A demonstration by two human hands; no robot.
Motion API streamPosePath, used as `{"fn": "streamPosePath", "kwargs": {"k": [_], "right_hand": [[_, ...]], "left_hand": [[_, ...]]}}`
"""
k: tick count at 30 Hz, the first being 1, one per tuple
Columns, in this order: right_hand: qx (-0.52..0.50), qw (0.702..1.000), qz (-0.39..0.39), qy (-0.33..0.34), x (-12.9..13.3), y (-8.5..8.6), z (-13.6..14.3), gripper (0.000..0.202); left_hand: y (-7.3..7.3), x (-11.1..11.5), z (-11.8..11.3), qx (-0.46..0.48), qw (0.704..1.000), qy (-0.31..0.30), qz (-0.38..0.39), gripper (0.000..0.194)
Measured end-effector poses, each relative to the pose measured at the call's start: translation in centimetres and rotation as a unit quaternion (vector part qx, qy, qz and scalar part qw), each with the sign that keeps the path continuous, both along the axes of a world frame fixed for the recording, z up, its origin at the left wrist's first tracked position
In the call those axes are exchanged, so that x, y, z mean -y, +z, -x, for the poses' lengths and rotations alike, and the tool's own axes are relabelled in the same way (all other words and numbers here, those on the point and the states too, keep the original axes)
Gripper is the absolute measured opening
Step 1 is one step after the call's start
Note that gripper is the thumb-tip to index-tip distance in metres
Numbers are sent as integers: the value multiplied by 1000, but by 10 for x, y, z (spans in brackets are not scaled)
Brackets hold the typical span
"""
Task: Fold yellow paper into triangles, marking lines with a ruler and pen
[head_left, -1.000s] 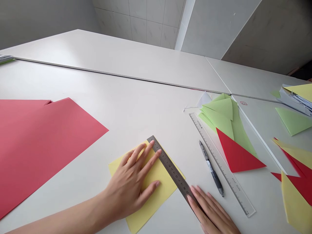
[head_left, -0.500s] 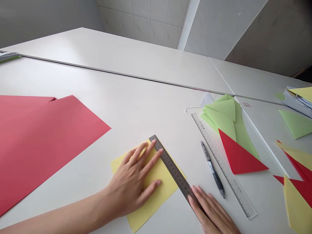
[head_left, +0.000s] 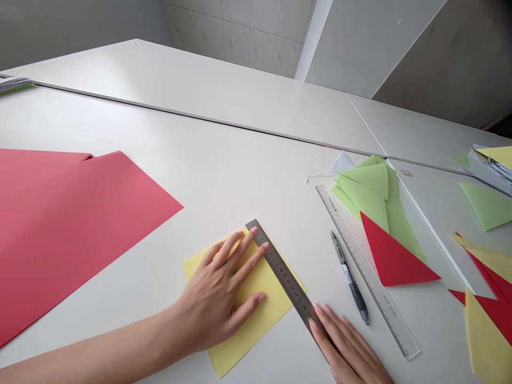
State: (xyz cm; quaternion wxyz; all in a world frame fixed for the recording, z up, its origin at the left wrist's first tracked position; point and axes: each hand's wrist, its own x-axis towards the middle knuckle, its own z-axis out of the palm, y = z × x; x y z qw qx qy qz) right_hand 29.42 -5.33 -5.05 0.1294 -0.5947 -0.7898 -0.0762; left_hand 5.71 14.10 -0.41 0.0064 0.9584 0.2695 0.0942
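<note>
A folded piece of yellow paper (head_left: 256, 314) lies on the table, with a metal ruler (head_left: 286, 277) laid slantwise along its right edge. My left hand (head_left: 224, 293) rests flat on the paper with its fingers spread. Two of its fingertips press on the upper part of the ruler. At the ruler's lower end, beyond the paper, my right hand (head_left: 346, 344) grips it with fingers along both sides. That lower end is partly hidden under the right hand.
Large red sheets (head_left: 92, 229) lie at left. To the right are a pen (head_left: 350, 280), a clear plastic ruler (head_left: 368, 272), folded green papers (head_left: 372, 186) and a red paper triangle (head_left: 394, 258). More folded yellow paper (head_left: 490, 336) lies at far right.
The view has shifted very slightly. Both hands, the metal ruler and the yellow paper keep their places.
</note>
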Motion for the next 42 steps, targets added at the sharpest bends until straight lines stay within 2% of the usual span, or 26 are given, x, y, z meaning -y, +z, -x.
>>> {"fn": "streamPosePath", "kwargs": {"k": [6, 11, 16, 20, 26, 33, 42], "right_hand": [[28, 998, -4, 54, -4, 6, -8, 52], [49, 998, 15, 25, -2, 7, -7, 55], [91, 993, 3, 77, -4, 10, -12, 55], [51, 997, 14, 53, -8, 16, -11, 56], [13, 998, -13, 59, -14, 26, -6, 64], [-13, 999, -9, 48, -16, 30, -3, 59], [-76, 992, 94, 24, -7, 43, 0, 63]], "left_hand": [[0, 0, 1, -1, 1000, 3, 3, 70], [1, 1, 1, 0, 1000, 3, -1, 70], [0, 2, 1, 2, 1000, 6, 4, 69], [0, 1, 1, -8, 1000, 0, 0, 69], [2, -2, -1, -5, 1000, -8, -23, 68], [2, -4, -2, 0, 1000, -29, -9, 72], [0, -11, -6, 35, 998, -46, 21, 68]]}}
